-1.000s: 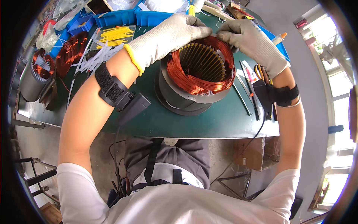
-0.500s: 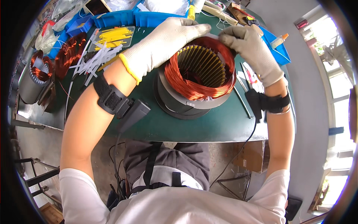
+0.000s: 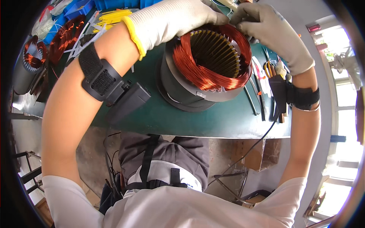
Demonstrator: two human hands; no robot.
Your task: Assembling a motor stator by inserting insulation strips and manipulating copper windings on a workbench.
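Note:
A motor stator (image 3: 173, 74) stands on the green table, its grey cylinder topped by a thick ring of copper winding (image 3: 197, 78). Yellow slot strips line its bore. My left hand (image 3: 184, 17), in a pale knit glove with a yellow cuff, reaches to the far side of the winding. Its thumb stretches along the ring's far edge; the other fingers are bent and partly hidden. Opposite it, my gloved right hand (image 3: 268, 32) has its fingers curled at the far right of the winding. Whatever lies between the fingertips of either hand is hidden.
Hand tools (image 3: 262, 91) lie right of the stator. Yellow strips (image 3: 114, 17) and white strips (image 3: 81, 41) are at the far left, near copper coils (image 3: 66, 38) and a smaller stator (image 3: 28, 72). Blue bins (image 3: 114, 3) line the back. The table's front edge (image 3: 190, 135) is near my lap.
The view has shifted, so the far bins have partly left it. Both hands stay at the winding's far side, and my right fingers have come closer to the left thumb.

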